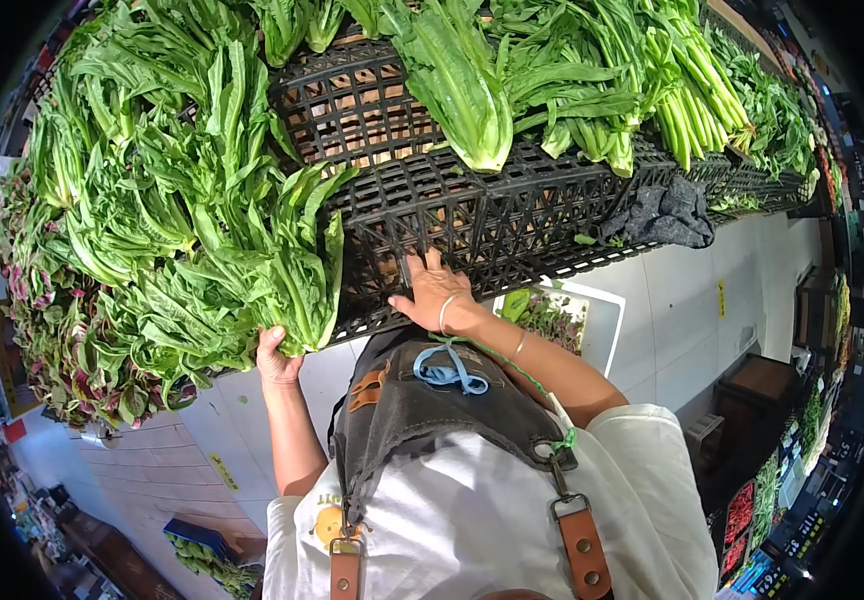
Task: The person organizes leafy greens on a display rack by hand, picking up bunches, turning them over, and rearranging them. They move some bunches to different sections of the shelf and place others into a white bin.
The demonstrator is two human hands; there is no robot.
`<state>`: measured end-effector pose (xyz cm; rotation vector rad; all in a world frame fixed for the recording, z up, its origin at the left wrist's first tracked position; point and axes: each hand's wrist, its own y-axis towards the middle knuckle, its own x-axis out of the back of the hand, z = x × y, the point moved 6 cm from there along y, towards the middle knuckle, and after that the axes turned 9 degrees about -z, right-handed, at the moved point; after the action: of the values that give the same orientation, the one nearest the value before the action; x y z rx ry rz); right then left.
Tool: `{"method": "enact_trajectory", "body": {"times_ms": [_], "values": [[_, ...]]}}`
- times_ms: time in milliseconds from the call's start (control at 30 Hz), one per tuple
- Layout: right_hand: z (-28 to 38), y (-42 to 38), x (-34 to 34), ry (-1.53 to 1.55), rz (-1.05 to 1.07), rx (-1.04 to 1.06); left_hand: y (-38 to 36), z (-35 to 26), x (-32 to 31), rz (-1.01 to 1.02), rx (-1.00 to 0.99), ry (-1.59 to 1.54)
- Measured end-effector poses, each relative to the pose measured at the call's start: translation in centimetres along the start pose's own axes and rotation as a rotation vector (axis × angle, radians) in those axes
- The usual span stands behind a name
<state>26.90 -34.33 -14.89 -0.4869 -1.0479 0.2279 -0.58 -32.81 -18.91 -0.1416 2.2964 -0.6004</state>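
My left hand is at the base of a leafy green lettuce head at the front edge of the pile, its fingers partly hidden under the leaves and the thumb on the stem end. My right hand rests against the side of a black plastic crate, fingers spread, with some fingertips in the lattice. Another lettuce lies on the crates, its cut end toward me. A dark crumpled cloth sits on the crate ledge at the right.
Red-green leafy vegetables lie at the far left. Bundled green stalks are at the upper right. Below the crates, a white container holds small greens on the tiled floor. A dark apron with a blue tie covers my front.
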Motion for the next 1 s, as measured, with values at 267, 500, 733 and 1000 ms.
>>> {"method": "enact_trajectory", "body": {"times_ms": [267, 500, 733, 1000], "values": [[-0.2, -0.9, -0.5, -0.006, -0.161, 0.015, 0.2, 0.3, 0.4, 0.003, 0.024, -0.012], [0.4, -0.6, 0.1, -0.025, -0.107, -0.027, 0.2, 0.3, 0.3, 0.022, 0.033, -0.037], [0.4, 1.1, -0.3, -0.076, -0.199, -0.089, 0.2, -0.2, -0.7, 0.054, 0.033, 0.007], [0.3, 1.4, -0.1, -0.123, -0.214, -0.122, 0.1, -0.5, 0.0, 0.055, 0.183, 0.025]]}}
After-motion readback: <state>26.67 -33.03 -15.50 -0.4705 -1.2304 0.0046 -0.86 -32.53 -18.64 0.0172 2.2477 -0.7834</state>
